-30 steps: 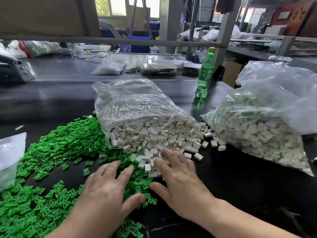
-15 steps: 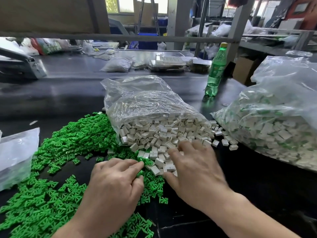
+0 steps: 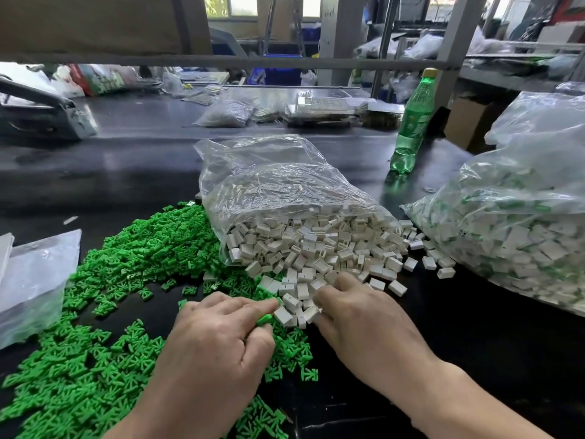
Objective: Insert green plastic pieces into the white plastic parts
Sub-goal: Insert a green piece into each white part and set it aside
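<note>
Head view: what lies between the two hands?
Loose white parts on the black table fill the gap between the left hand, which pinches a green piece, and the right hand. The head view shows it.

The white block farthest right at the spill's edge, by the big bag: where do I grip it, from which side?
Grip the white rectangular plastic block across its two long side walls, coming down from above. It lies flat on the black table, clear of the heap, long side towards the camera, bare surface on its near side. The right hand is nearer.
</note>
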Demonstrator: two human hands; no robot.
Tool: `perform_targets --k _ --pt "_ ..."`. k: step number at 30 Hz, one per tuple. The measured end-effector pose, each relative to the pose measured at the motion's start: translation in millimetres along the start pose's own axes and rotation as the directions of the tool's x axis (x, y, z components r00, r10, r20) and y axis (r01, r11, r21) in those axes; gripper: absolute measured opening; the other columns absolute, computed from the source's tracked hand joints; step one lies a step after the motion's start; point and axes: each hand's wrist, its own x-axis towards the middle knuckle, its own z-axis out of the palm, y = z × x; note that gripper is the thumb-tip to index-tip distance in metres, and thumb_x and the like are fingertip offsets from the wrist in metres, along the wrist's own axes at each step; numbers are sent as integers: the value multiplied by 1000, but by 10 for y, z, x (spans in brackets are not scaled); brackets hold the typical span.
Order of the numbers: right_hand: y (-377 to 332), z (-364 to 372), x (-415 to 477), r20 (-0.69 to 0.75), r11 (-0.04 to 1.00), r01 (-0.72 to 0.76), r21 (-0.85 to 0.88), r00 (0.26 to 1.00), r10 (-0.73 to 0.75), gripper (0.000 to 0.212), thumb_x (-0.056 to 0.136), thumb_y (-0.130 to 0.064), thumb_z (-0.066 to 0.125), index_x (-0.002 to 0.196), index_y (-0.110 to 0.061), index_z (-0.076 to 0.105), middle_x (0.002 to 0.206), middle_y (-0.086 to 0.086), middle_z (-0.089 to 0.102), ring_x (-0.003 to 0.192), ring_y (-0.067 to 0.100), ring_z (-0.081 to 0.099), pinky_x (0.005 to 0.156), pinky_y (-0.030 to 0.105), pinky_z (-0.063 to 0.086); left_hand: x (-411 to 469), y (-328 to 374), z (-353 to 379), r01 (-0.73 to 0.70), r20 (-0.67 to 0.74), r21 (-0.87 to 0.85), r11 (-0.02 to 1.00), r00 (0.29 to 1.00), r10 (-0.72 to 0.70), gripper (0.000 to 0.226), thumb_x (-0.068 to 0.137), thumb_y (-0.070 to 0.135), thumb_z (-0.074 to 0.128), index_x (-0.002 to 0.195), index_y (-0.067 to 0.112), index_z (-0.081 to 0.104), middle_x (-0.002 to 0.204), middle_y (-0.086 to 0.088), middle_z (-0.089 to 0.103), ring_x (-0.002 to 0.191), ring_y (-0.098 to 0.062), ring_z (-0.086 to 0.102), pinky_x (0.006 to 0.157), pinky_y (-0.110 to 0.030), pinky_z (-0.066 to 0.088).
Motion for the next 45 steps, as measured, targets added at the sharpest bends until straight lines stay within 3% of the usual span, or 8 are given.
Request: perform_targets --k 4,7,14,18,25,29,33,45 --pt "-25 -104 -18 -134 910 -22 415 987 85 18 100 -42 51 98 -31 66 86 -11 62 77 9 60 67 22 47 -3 29 -10 -15 -21 13 1000 1000 16 49 86 49 30 106 38 73 97 32 64 107 14 44 86 -12 30" --pt "-164 -156 -87 4 649 -78 756 993 114 6 100 -39 57 101 -40 63 74 -12 65 51 5 59 50 22 49 -2 60 -43 -45 -22 77 996 999 47 39 90 44 33 89 36 71 82 23 65 88 3 52 78 -19 36" --pt "-289 -97 -103 -115 767 169 618 986 -125 10 97 -19 63 104 -24 68 88 -14 64 80 4 59 68 16 46 -61 124 -45 -97 134 143 985 988 78 31 91 42 27 85 33 55 75 17 53 75 -5 48 72 -34 42" --pt "-274 -96 -126 -115 721 119 682 992 -55 4 96 -24 64 97 -27 67 76 -16 60 64 5 59 55 14 45 -85 159 -44 -15 122 -205 979 992 41 27 88 46 36 99 48 61 96 22 63 95 4 56 77 -19 46" --pt "-242 -160 -138 92 273 -91 958 996 8 8 97 -24 63 96 -28 69 62 4 62 46 28 57 41 33 51 -117 165 -39 -82 -147 -500 862 989 8 27 79 37 77 103 46 69 89 22 73 80 4 69 64 -4 48" --pt "-241 -199 -119 196 22 -195 981 975 -102 6 94 -22 65 92 -23 70 73 6 63 53 24 58 40 28 49 -78 133 -47 -161 -212 -456 875 975 69 25 81 24 75 105 32 73 94 16 72 89 -9 71 73 -17 53" --pt "-269 -191 -133 219 -112 -238 965 962 -164 8 90 -17 73 94 -18 66 75 7 64 51 18 61 40 27 51 -88 190 -46 -148 -285 -366 919 958 41 14 79 23 73 90 32 70 87 21 68 80 4 65 67 -2 42" --pt "-239 -62 -171 100 185 -101 978 995 10 25 83 -14 78 102 -28 71 79 0 67 66 21 66 58 37 60 -74 133 -34 30 -87 -774 633 984 -153 17 77 28 68 92 33 73 81 -3 75 70 -15 72 60 -19 56"
